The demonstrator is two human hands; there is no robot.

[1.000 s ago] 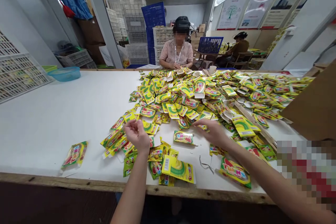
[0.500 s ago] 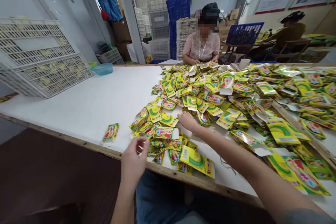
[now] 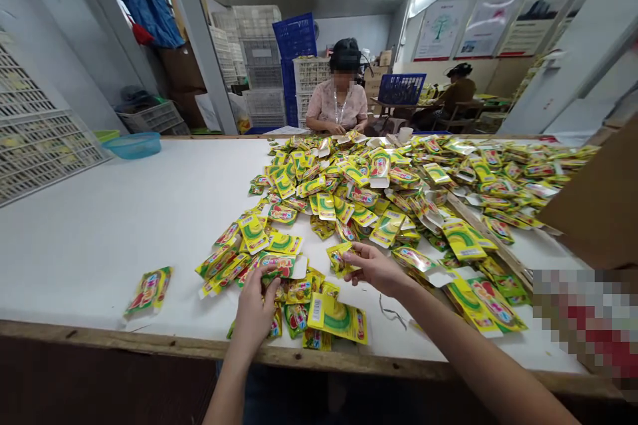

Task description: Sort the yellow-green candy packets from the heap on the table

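Observation:
My left hand (image 3: 256, 311) is curled at the near left end of a small printed yellow-green box (image 3: 283, 265), thumb and fingers around its edge. The box lies on the pile with its white end flap open to the right. A small yellow sachet (image 3: 339, 259) is pinched in my right hand (image 3: 371, 267), just above the table to the right of that box. Below lie several loose sachets (image 3: 297, 319) and a yellow box with a barcode (image 3: 339, 319). Other flat boxes (image 3: 254, 232) are heaped to the left.
A large heap of yellow boxes (image 3: 349, 176) spreads over the white table (image 3: 199, 202). One box (image 3: 148, 291) lies apart at left. A wooden strip (image 3: 486, 236) crosses the right side. A blue basin (image 3: 132, 146) and white crate (image 3: 44, 146) stand left. A person (image 3: 339, 103) sits opposite.
My right hand has drawn back from the heap with a sachet in it. My left hand has moved right onto the open-flapped box. The view has turned right; a cardboard surface appears at right.

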